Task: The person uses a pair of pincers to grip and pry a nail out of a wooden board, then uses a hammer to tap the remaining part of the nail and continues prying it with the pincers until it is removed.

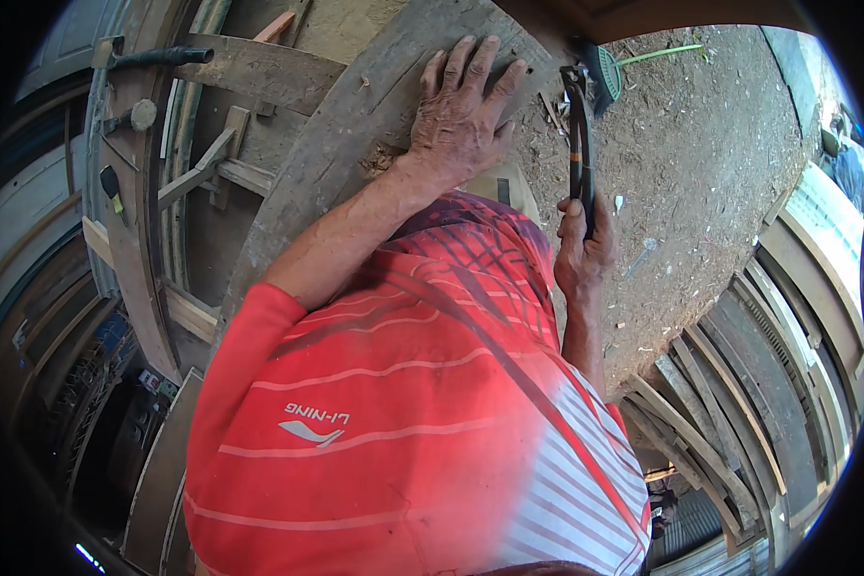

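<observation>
My left hand [462,118] lies flat with its fingers apart on a worn grey wooden bench board [331,125]. In my right hand [586,252], beyond the board's right edge, is a pair of pincers [581,144]. The tool points away from me, its dark handles in my closed fingers and an orange band partway along. Its small metal head reaches up beside a dark brown wooden panel [643,16] at the top. A few wood shavings [382,158] rest on the board near my left wrist.
A green plastic broom or rake [607,77] lies on the littered dirt floor [701,182]. Stacked planks [739,384] fill the right side. Wooden framing [130,192] stands at left, with a dark-handled tool [158,58] and a hammer-like tool [142,115] on it.
</observation>
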A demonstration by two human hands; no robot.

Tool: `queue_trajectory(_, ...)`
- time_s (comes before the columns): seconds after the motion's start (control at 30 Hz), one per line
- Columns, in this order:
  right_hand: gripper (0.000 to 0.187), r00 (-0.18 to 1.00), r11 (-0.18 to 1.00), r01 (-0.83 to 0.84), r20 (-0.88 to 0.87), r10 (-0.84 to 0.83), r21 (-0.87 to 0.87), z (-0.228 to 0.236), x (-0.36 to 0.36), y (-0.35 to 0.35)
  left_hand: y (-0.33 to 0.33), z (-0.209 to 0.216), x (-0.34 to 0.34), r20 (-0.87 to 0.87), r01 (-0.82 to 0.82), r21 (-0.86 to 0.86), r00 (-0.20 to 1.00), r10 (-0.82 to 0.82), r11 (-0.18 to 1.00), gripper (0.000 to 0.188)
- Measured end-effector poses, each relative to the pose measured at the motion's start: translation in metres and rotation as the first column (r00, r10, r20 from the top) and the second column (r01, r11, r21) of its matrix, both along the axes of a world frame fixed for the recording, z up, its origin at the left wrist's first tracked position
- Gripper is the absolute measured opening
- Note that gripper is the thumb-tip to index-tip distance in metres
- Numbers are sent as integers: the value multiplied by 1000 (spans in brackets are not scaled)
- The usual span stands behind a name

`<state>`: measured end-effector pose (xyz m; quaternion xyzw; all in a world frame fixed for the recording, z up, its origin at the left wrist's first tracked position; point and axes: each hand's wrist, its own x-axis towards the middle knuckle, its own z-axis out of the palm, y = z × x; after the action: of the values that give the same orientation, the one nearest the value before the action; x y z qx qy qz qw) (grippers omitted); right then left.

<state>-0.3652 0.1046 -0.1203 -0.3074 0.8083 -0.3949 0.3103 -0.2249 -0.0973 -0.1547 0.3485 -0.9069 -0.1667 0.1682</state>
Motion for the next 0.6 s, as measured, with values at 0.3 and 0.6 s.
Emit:
queue_trajectory(0.3, 36, 998, 999, -16, 53, 15, 28, 4, 1, -15, 1, 1, 4, -35, -3, -7, 999, 2, 1000, 61)
queue_trajectory(0.6, 33, 993, 1000, 9, 115, -7, -20, 9, 9, -14, 11, 15, 83, -113, -14, 102, 993, 26, 995, 53)
